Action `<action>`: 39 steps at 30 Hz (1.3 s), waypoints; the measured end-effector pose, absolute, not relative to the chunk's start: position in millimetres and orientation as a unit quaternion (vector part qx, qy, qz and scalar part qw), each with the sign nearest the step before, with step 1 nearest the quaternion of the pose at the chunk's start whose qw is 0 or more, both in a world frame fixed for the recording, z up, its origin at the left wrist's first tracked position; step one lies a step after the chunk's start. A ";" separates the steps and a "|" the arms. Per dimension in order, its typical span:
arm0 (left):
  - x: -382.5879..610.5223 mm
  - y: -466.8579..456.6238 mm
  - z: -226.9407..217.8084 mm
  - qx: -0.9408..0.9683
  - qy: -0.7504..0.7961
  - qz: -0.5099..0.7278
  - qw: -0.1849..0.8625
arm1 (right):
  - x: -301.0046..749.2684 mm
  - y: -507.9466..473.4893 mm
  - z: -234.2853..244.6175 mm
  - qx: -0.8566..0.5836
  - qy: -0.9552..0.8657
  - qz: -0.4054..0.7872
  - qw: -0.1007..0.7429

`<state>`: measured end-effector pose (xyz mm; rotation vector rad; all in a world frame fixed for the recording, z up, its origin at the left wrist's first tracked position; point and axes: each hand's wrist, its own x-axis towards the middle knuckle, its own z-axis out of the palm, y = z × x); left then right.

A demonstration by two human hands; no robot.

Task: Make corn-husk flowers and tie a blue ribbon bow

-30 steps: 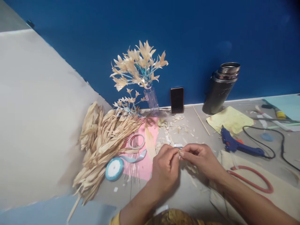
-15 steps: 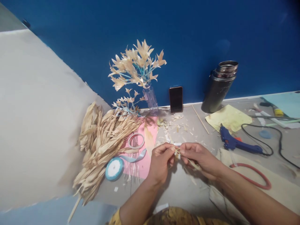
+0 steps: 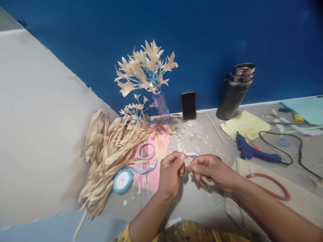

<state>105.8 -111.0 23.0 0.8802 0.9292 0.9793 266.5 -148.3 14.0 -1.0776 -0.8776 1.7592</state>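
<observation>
Over the middle of the table my left hand (image 3: 172,173) pinches a small piece of pale dried corn husk (image 3: 187,165) between thumb and fingers. Close beside it, my right hand (image 3: 213,170) is closed on the same husk, fingertips nearly meeting the left's. A strip end (image 3: 207,180) hangs below the right palm. Something thin and dark (image 3: 192,156) shows between the hands, and a dark bit also appears behind the right knuckles; its kind is unclear. Fingers hide most of the held piece.
Left lies a heap of dried corn husks (image 3: 108,151), with a blue ribbon roll (image 3: 122,181) and a tape ring (image 3: 146,151) near it. Husk flowers (image 3: 148,67) stand behind in a clear vase (image 3: 161,105). A phone (image 3: 188,106), a flask (image 3: 236,92) and a blue glue gun (image 3: 254,151) are beyond.
My fingertips have moved slightly apart, with the pale husk now stretched between them. A thin dark object has come into sight by the hands. The view has shifted a little.
</observation>
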 end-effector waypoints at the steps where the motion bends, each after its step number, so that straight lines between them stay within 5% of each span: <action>1: 105.4 -110.8 23.7 0.402 0.415 0.436 0.690 | 266.4 -148.0 13.2 -0.428 -0.357 0.701 0.445; 11: 107.3 -115.4 25.3 0.516 0.421 0.415 0.620 | 260.1 -150.0 13.0 -0.420 -0.339 0.672 0.507; 25: 100.9 -108.3 28.2 0.388 0.379 0.456 0.706 | 267.3 -148.2 15.6 -0.463 -0.336 0.640 0.514; 39: 103.1 -113.1 19.5 0.441 0.410 0.352 0.716 | 260.4 -152.8 22.6 -0.482 -0.423 0.565 0.520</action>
